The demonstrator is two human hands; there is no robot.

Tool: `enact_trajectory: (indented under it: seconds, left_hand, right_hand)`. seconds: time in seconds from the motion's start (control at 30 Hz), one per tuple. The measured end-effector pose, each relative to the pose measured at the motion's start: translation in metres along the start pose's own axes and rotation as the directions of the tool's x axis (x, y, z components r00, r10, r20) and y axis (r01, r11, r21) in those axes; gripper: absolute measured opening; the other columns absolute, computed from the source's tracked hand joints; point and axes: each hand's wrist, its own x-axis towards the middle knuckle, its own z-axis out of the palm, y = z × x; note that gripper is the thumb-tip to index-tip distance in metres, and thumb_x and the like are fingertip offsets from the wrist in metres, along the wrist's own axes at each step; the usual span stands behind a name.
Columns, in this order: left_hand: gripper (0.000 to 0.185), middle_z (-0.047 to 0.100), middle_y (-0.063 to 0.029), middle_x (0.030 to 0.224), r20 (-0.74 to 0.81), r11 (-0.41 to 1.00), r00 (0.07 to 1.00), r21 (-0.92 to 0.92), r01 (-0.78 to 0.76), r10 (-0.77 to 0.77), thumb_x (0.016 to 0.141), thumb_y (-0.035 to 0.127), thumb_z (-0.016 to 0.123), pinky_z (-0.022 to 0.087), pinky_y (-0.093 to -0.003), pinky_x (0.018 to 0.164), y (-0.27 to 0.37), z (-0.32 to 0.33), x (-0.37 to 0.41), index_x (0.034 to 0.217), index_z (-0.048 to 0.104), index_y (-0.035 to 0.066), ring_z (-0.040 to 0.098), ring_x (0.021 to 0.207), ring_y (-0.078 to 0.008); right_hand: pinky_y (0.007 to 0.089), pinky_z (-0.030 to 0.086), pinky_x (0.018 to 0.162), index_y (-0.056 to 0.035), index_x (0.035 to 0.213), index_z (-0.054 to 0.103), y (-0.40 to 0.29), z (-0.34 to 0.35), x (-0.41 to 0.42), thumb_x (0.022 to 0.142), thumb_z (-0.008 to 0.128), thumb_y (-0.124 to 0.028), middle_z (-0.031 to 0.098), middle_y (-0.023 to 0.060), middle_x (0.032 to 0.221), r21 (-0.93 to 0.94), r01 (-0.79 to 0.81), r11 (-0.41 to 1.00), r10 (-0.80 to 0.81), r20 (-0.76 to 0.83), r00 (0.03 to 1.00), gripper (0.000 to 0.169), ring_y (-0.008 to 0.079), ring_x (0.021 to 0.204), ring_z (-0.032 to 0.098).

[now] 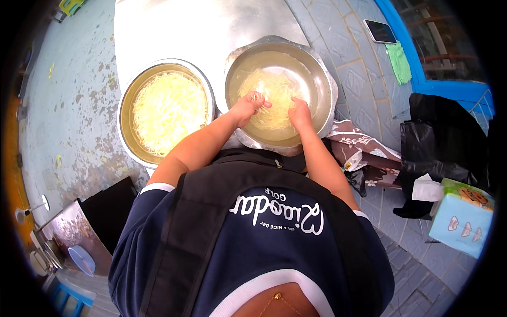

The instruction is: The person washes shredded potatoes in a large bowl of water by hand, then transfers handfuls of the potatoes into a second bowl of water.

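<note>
A wide metal basin (323,85) holds cloudy water with pale yellow vegetable shreds (273,119), which look like potato. Over the left part of this basin is my left hand (248,107), its fingers at the shreds and a few strands by the fingertips. My right hand (300,113) reaches in from the other side, fingertips at the water among the shreds. Whether either hand grips any shreds cannot be made out. To the left, beside my left forearm, stands a round metal bowl (126,119) heaped with more of the same shreds (170,111).
Both vessels stand on a shiny metal table (178,31). Against the blue frame (431,85) on the right lie a phone (380,31) and a green cloth (399,63). Black plastic bags (435,138), a patterned cloth (360,142) and a tissue pack (461,222) are near my right side.
</note>
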Motion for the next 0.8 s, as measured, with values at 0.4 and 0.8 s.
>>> enact_trajectory:
  seconds: [0.4, 0.8]
  left_hand:
    - [0.010, 0.051, 0.0014, 0.076, -0.067, 0.988, 0.995, -0.139, 0.061, -0.071, 0.084, 0.019, 0.056, 0.041, -0.0247, 0.062, -0.003, -0.004, 0.003, 0.088, 0.051, 0.011, 0.048, 0.066, -0.0101]
    - [0.012, 0.052, 0.0038, 0.071, -0.008, 0.998, 0.999, -0.039, 0.046, -0.047, 0.084, 0.022, 0.057, 0.035, -0.0213, 0.056, 0.001, -0.002, 0.000, 0.087, 0.057, 0.010, 0.041, 0.057, -0.0070]
  right_hand:
    - [0.0198, 0.037, 0.049, -0.0018, 0.086, 0.057, -0.041, 0.001, -0.005, 0.081, 0.061, -0.017, 0.050, -0.0016, 0.068, 0.773, -0.447, 0.450, 0.142, 0.432, 0.891, 0.016, 0.0063, 0.059, 0.045]
    - [0.0250, 0.046, 0.060, -0.0018, 0.092, 0.052, -0.054, 0.004, -0.014, 0.087, 0.053, -0.017, 0.056, 0.0055, 0.079, 0.847, -0.510, 0.152, 0.129, 0.495, 0.860, 0.016, 0.0135, 0.069, 0.054]
